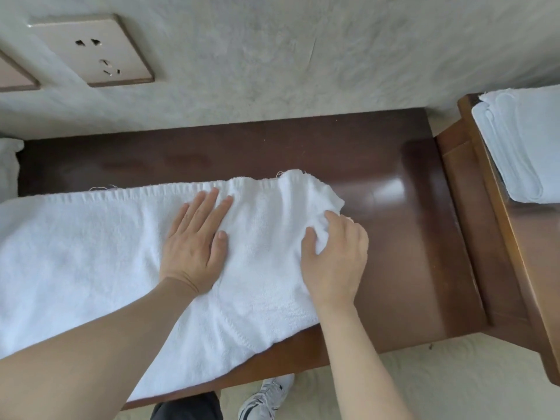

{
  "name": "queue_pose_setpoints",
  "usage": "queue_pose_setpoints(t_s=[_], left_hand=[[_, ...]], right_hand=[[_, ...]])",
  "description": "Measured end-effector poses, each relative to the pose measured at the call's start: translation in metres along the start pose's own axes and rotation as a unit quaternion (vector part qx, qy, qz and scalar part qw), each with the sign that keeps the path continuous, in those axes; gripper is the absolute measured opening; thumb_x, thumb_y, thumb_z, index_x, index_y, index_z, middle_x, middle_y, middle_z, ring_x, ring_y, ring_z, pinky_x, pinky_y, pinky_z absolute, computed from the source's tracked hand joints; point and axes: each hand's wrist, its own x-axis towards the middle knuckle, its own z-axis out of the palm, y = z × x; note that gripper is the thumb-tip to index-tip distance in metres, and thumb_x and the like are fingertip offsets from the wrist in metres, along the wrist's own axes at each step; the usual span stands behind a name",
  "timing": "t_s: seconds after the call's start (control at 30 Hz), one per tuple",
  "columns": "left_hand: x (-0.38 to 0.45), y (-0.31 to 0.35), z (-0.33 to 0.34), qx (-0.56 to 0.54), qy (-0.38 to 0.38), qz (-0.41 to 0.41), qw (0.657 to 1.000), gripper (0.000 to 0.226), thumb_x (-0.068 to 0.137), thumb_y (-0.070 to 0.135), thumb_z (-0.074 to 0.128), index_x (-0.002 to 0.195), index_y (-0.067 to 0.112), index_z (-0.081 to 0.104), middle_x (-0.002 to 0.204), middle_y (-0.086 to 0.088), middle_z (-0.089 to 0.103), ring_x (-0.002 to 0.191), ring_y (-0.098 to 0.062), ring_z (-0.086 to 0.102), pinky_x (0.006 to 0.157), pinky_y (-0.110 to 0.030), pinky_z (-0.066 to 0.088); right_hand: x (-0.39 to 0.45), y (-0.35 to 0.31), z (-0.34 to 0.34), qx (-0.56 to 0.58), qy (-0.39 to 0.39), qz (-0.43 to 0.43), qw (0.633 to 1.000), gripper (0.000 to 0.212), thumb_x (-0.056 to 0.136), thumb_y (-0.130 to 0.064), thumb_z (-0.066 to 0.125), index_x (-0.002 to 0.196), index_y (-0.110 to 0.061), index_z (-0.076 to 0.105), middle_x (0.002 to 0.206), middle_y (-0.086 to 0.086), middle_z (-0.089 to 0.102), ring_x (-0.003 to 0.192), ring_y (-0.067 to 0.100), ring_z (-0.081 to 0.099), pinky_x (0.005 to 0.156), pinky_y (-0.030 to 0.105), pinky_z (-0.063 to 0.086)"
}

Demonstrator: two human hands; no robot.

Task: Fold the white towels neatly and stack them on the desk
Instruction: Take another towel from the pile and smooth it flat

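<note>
A white towel lies spread across the dark wooden desk. The left hand presses flat on the towel with straight fingers. The right hand pinches the towel's right edge, bunching the cloth. A stack of folded towels rests on the lighter table right of the desk.

Terry cloth on polished dark wood

The white towel is nubbly looped cotton, matt, with frayed threads along its far hem. The worktop is dark brown wood, smooth and glossy, catching reflections. The wall looks rough, mottled and matt; its socket plate is smooth beige plastic. The folded towels are soft white cloth on lighter varnished wood.
</note>
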Motion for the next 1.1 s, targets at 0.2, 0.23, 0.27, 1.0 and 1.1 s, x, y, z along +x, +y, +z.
queue_pose_setpoints(t_s=[0.2,0.23,0.27,1.0,1.1], left_hand=[[0.001,0.003,0.0,0.01,0.003,-0.007,1.0,0.058,0.1,0.033,0.017,0.156,0.027,0.031,0.164,0.001,0.025,0.154,-0.015,0.014,0.126,-0.042,0.011],[0.001,0.003,0.0,0.009,0.004,-0.007,1.0,0.059,0.1,0.033,0.017,0.156,0.026,0.032,0.164,0.001,0.025,0.154,-0.016,0.015,0.126,-0.043,0.012],[0.001,0.003,0.0,0.009,0.004,-0.006,1.0,0.059,0.1,0.033,0.017,0.156,0.026,0.032,0.164,0.0,0.026,0.154,-0.016,0.015,0.126,-0.043,0.012],[0.002,0.003,0.0,0.019,0.004,-0.007,1.0,0.06,0.099,0.032,0.017,0.156,0.024,0.031,0.163,0.0,0.027,0.153,-0.017,0.016,0.126,-0.042,0.011],[0.002,0.004,0.0,0.01,0.008,-0.009,1.0,0.06,0.099,0.033,0.017,0.157,0.021,0.031,0.163,0.0,0.028,0.153,-0.017,0.017,0.126,-0.041,0.011]], right_hand=[[0.0,-0.001,0.01,-0.065,-0.006,-0.003,0.998,0.04,0.085,-0.027,0.07,0.123,-0.025,0.058,0.131,-0.006,0.06,0.118,0.031,0.049,0.074,0.04,0.046],[0.002,0.0,0.011,-0.067,-0.008,-0.006,0.998,0.042,0.084,-0.026,0.071,0.123,-0.025,0.059,0.132,-0.007,0.06,0.117,0.032,0.05,0.074,0.039,0.044],[0.002,0.0,0.012,-0.065,-0.009,-0.006,0.998,0.043,0.082,-0.026,0.073,0.123,-0.025,0.059,0.132,-0.007,0.061,0.115,0.032,0.05,0.073,0.039,0.043],[0.006,-0.01,-0.058,0.098,-0.291,0.062,0.95,0.053,0.092,-0.068,0.045,0.06,-0.028,0.058,0.067,-0.008,0.062,0.07,0.005,0.059,0.072,0.025,0.04],[0.013,-0.002,-0.067,0.124,-0.293,0.078,0.945,0.049,0.094,-0.064,0.049,0.067,-0.026,0.062,0.069,-0.005,0.066,0.066,0.007,0.061,0.058,0.023,0.038]])
